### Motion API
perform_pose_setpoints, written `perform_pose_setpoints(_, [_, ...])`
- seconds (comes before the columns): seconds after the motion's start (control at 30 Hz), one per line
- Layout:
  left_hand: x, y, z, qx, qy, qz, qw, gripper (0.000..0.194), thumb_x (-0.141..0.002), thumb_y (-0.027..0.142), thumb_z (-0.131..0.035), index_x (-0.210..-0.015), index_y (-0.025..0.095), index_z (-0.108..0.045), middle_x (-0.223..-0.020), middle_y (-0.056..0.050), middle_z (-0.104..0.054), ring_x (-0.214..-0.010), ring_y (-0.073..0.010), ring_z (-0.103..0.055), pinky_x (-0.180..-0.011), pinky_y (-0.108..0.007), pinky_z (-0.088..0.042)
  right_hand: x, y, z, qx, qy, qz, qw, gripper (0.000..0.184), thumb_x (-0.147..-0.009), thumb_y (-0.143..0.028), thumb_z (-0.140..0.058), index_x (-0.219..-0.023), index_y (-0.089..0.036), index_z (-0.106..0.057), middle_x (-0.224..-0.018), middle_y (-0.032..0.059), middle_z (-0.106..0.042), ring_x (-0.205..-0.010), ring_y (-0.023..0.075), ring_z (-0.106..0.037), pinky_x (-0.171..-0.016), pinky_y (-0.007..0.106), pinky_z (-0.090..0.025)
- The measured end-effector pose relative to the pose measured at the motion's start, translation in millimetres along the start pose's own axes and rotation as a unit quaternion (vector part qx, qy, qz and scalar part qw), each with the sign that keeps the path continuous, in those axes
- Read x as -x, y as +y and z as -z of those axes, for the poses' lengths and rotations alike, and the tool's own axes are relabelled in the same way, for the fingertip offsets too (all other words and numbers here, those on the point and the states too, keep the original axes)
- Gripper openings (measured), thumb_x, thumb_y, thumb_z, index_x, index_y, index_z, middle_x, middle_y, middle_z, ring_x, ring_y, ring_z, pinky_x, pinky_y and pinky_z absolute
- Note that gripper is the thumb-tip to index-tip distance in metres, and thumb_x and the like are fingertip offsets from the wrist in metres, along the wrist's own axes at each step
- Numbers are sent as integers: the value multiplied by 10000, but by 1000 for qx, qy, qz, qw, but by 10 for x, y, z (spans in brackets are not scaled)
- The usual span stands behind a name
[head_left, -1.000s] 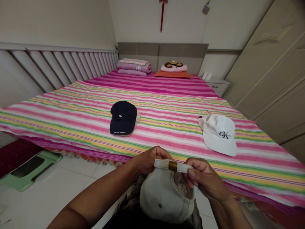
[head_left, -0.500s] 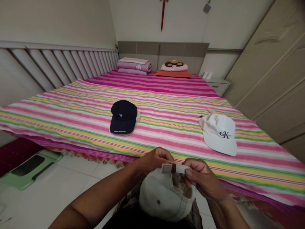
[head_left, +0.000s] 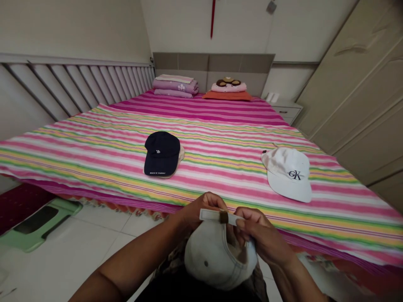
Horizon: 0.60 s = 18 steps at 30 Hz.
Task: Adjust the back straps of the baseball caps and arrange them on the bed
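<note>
A pale grey-green baseball cap [head_left: 208, 256] is held in front of my body, with its back opening and adjustment strap [head_left: 209, 214] facing up. A brown buckle or loop sits on the strap, and the strap's free end sticks out to the left. My left hand [head_left: 208, 206] is closed at the strap near the buckle, its fingertips partly hidden behind it. My right hand [head_left: 256, 226] pinches the strap on the right side between thumb and fingers. On the bed lie a navy cap [head_left: 162, 153], with a beige one partly under it, and a white cap with CK letters [head_left: 289, 172].
A striped sheet covers the bed [head_left: 201, 176]. Folded purple bedding [head_left: 174, 87] and a pink and orange stack [head_left: 228, 93] rest by the headboard [head_left: 239, 63]. A green stool [head_left: 40, 224] stands on the floor at left; a white nightstand [head_left: 286, 111] is at far right.
The strap's free end now extends farther left past the buckle. My right hand has shifted slightly left with its part of the strap. The caps on the bed stay put.
</note>
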<state>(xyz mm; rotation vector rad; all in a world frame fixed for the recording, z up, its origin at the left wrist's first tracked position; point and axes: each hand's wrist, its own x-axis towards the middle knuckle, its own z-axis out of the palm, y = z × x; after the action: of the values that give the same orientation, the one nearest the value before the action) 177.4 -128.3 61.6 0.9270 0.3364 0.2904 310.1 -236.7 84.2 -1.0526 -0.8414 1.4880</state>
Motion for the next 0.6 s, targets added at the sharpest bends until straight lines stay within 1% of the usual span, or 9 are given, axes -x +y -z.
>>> perform_pose_setpoints(0.07, [-5, -8, -21, 39, 12, -4, 999, 369, -431, 389, -822, -604, 102, -669, -508, -58, -644, -401, -116, -548, -411, -195, -385, 3, -15, 15, -1, 5, 21, 1000, 303, -694, -374, -662, -546, -154, -516, -463, -27, -493, -428, 81, -415, -450, 204, -287])
perform_pose_setpoints(0.13, [-13, -24, -31, 70, 12, -27, 997, 372, -401, 309, -840, -659, 110, -661, -548, -50, -660, -439, -120, -575, -438, -190, -410, -4, -20, 37, 5, 12, 49, 999, 267, -716, -367, -639, -587, -150, -551, -551, -4, -545, -483, 93, -442, -478, 212, -316])
perform_pose_setpoints(0.2, [-22, -42, -37, 82, 14, -38, 996, 378, -370, 249, -847, -655, 106, -645, -547, -42, -656, -440, -114, -573, -438, -183, -412, -21, -10, 52, 23, 20, 72, 997, 236, -720, -347, -642, -617, -142, -585, -607, 2, -555, -520, 95, -443, -496, 211, -328])
perform_pose_setpoints(0.23, [-26, -50, -41, 84, 19, -35, 996, 362, -374, 251, -843, -629, 103, -633, -527, -40, -647, -421, -110, -562, -422, -181, -403, -32, 1, 54, 23, 21, 76, 997, 229, -716, -337, -648, -615, -140, -592, -610, 1, -550, -530, 96, -442, -501, 210, -330])
perform_pose_setpoints(0.33, [-33, -61, -62, 86, 40, -22, 995, 341, -414, 323, -823, -545, 105, -596, -447, -33, -605, -344, -108, -516, -359, -182, -362, -68, 47, 40, -45, 18, 58, 997, 228, -669, -318, -681, -567, -149, -566, -595, -1, -550, -536, 105, -467, -505, 212, -339])
perform_pose_setpoints(0.4, [-32, -60, -75, 84, 51, -27, 995, 353, -397, 333, -826, -513, 108, -580, -426, -31, -592, -326, -107, -503, -344, -182, -351, -86, 65, 31, -97, 19, 39, 994, 246, -616, -313, -708, -536, -158, -534, -585, -1, -556, -533, 116, -492, -495, 215, -344])
perform_pose_setpoints(0.43, [-30, -57, -78, 83, 57, -31, 994, 354, -391, 332, -828, -508, 109, -579, -425, -31, -591, -323, -104, -498, -343, -181, -348, -91, 64, 31, -101, 23, 33, 994, 257, -602, -313, -717, -529, -160, -523, -569, -6, -548, -517, 114, -487, -483, 212, -339])
perform_pose_setpoints(0.5, [-27, -50, -78, 78, 69, -36, 994, 338, -400, 321, -825, -527, 111, -592, -446, -31, -603, -338, -96, -500, -357, -176, -351, -92, 32, 43, -55, 29, 27, 998, 257, -627, -338, -709, -557, -159, -537, -529, -18, -522, -479, 99, -455, -458, 203, -319])
perform_pose_setpoints(0.6, [-23, -43, -72, 61, 63, -37, 995, 341, -385, 258, -832, -612, 111, -624, -525, -30, -639, -412, -99, -549, -413, -174, -386, -75, -65, 60, 81, 19, 38, 996, 271, -710, -396, -655, -632, -154, -563, -528, -21, -530, -472, 88, -444, -463, 198, -323])
